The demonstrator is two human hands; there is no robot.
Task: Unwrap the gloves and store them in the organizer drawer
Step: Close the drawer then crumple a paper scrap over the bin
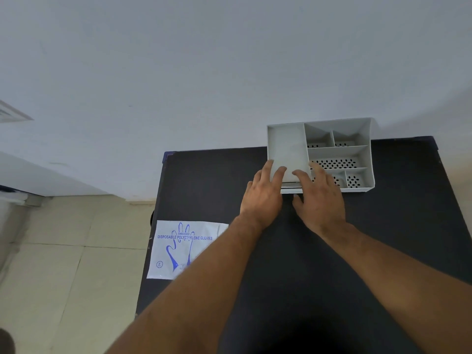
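A white organizer (367,159) with several compartments stands at the table's far edge against the wall. Its big left compartment (287,141) holds a pale, flat layer that looks like the folded gloves, hard to tell apart from the plastic. My left hand (263,198) lies over that compartment's front edge, fingers stretched flat onto the pale layer. Beside it, my right hand (319,198) reaches in the same way, fingers spread across the front and the divider. Neither hand grips anything. The glove wrapper (178,249), white with a blue hand print, lies flat at the table's left edge.
The dark table (396,226) ends at the left, just past the wrapper, with tiled floor (63,264) below. A pale wall (229,72) rises right behind the organizer. The organizer's right compartments have perforated bottoms.
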